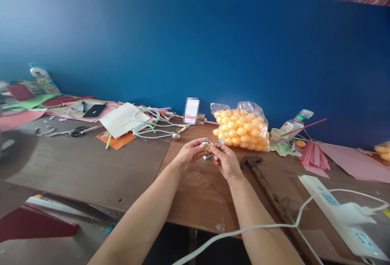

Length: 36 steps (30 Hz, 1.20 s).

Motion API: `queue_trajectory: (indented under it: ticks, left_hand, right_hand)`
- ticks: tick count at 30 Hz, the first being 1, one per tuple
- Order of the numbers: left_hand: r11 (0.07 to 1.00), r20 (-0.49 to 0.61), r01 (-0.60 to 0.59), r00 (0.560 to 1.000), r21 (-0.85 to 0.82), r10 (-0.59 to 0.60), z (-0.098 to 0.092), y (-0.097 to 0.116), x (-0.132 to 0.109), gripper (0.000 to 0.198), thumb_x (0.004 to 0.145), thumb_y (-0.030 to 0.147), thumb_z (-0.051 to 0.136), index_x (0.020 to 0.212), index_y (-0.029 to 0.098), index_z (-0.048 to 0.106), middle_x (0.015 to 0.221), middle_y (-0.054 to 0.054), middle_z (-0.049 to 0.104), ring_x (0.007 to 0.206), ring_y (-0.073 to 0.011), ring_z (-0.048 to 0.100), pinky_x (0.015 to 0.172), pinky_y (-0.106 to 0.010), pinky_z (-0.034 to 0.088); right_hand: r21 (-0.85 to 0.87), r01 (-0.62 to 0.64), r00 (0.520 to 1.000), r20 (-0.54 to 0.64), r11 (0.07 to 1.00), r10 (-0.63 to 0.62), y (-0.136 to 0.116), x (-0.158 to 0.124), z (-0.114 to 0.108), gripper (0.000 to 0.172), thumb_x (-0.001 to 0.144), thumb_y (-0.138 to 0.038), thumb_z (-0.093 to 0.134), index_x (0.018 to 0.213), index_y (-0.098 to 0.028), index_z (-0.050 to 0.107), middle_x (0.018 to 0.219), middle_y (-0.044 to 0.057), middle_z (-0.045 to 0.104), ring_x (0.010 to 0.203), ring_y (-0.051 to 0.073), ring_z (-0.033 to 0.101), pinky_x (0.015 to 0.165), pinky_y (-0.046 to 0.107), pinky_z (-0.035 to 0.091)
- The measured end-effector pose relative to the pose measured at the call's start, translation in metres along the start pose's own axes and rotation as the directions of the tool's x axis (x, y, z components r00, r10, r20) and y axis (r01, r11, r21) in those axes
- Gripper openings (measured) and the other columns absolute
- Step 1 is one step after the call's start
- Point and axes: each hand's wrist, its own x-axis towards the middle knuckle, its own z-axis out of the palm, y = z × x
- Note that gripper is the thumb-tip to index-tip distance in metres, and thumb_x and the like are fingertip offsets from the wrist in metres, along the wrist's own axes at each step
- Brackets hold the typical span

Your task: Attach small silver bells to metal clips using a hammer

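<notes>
My left hand pinches a shiny silver ball between thumb and fingers, just above the brown table. A yellowish tone shows on the ball's lower side. Close against its right edge, the fingertips of my right hand are pressed together; what they hold is too small to make out. Beneath the hands lies a small white and dark object, partly hidden. A second silver ball rests on the table to the left. Behind my right hand sits a clear bag of orange balls.
To the right lie a hammer and a white power strip, whose cable crosses over my right forearm. A coiled pale-blue cord, scissors, a phone and papers lie left. A tilted bottle stands back right.
</notes>
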Motion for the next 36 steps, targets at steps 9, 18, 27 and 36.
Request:
queue_trajectory:
  ticks: [9,18,27,36]
  left_hand:
    - [0.999,-0.042,-0.018,0.999,0.028,0.019,0.0044,0.0003,-0.0012,0.035,0.073,0.017,0.073,0.107,0.012,0.065,0.107,-0.011,0.067,0.091,-0.0171,0.066,0.094,-0.036,0.047]
    - [1.0,-0.05,-0.012,0.999,0.012,0.013,0.004,-0.0008,-0.0006,0.037,0.073,0.018,0.073,0.108,0.011,0.064,0.104,-0.011,0.068,0.086,-0.0158,0.067,0.09,-0.032,0.049]
    - [1.0,-0.044,-0.007,0.999,0.027,0.008,0.0023,-0.001,-0.0002,0.039,0.072,0.02,0.074,0.109,0.012,0.064,0.107,-0.011,0.067,0.089,-0.0164,0.066,0.09,-0.032,0.049]
    - [1.0,-0.04,-0.015,0.999,0.028,0.016,0.0018,-0.0022,0.0005,0.037,0.073,0.02,0.074,0.109,0.012,0.065,0.109,-0.012,0.066,0.092,-0.0174,0.066,0.092,-0.034,0.048]
  right_hand:
    - [0.053,-0.034,0.999,0.013,0.998,0.033,-0.0001,0.0006,-0.0009,0.02,0.063,-0.029,0.079,0.074,-0.018,0.067,0.068,-0.001,0.063,0.046,0.004,0.037,0.04,0.018,0.028]
    - [0.079,-0.052,0.998,0.046,0.996,0.048,0.0009,0.0012,-0.002,0.021,0.062,-0.029,0.08,0.074,-0.018,0.066,0.067,-0.001,0.062,0.046,0.004,0.038,0.04,0.018,0.031]
    - [0.132,-0.053,0.997,0.06,0.99,0.045,0.0024,0.0021,-0.0034,0.021,0.064,-0.027,0.08,0.074,-0.018,0.065,0.069,-0.002,0.061,0.047,0.004,0.038,0.04,0.018,0.032]
    - [0.117,-0.061,0.996,0.072,0.991,0.053,0.001,0.0015,-0.0033,0.02,0.064,-0.027,0.08,0.074,-0.018,0.065,0.069,-0.001,0.06,0.047,0.005,0.036,0.04,0.018,0.031]
